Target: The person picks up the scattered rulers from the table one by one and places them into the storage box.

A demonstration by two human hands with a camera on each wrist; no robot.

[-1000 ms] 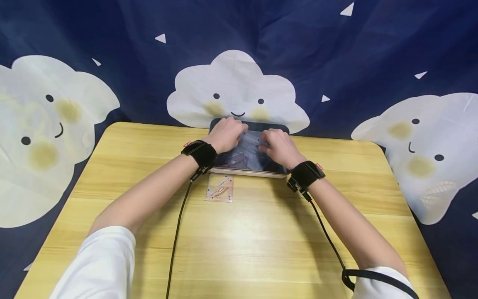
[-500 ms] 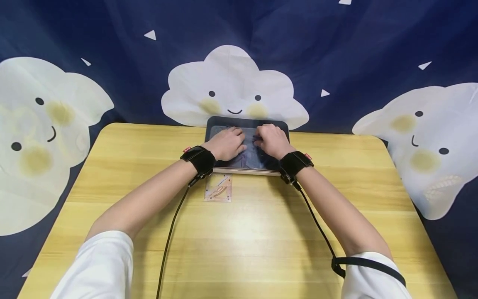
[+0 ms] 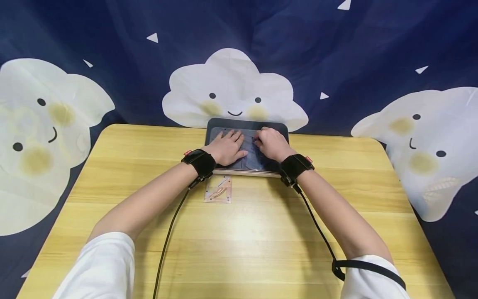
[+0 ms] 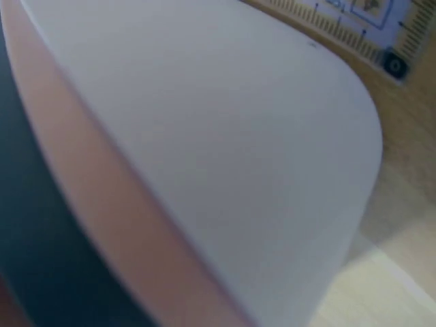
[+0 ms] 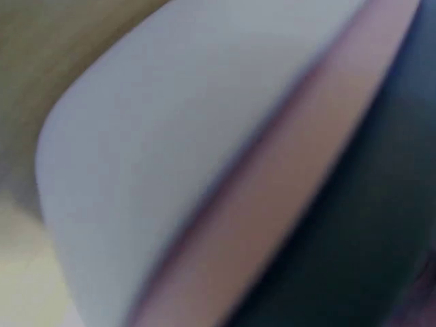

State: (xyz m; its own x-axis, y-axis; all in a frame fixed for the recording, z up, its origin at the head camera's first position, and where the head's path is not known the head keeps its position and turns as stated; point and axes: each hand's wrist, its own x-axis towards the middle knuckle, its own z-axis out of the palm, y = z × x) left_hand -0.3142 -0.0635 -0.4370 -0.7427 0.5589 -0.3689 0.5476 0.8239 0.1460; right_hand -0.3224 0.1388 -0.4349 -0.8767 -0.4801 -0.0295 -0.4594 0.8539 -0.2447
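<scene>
Head view: my left hand (image 3: 226, 147) lies flat on the dark rectangular tablet with a pale rose-gold rim (image 3: 247, 123), fingers straight and spread on the left half of its screen; this grip is open and holds nothing. My right hand (image 3: 271, 144) rests on the right half of the same screen, fingers loosely bent, tips down on the glass (whether they pinch the film on the screen I cannot tell); the two hands sit just beside each other. The tablet lies flat at the far middle edge of the yellow wooden surface (image 3: 239, 232), close against the dark blue cloth backdrop printed with white smiling clouds (image 3: 231, 89). A small square transparent plastic card with printed markings (image 3: 218, 189) lies on the surface just in front of the tablet's near edge, below my left wrist. Black wrist straps (image 3: 199, 161) sit on both forearms, each with a black cable trailing toward me.

Left wrist view: blurred close-up of the tablet's pale rounded corner (image 4: 225, 150), its rose rim and dark screen beside it, and the marked card (image 4: 354, 20) at the top edge.

Right wrist view: blurred; the tablet's pale corner (image 5: 170, 129), rose rim and dark screen fill the picture.
</scene>
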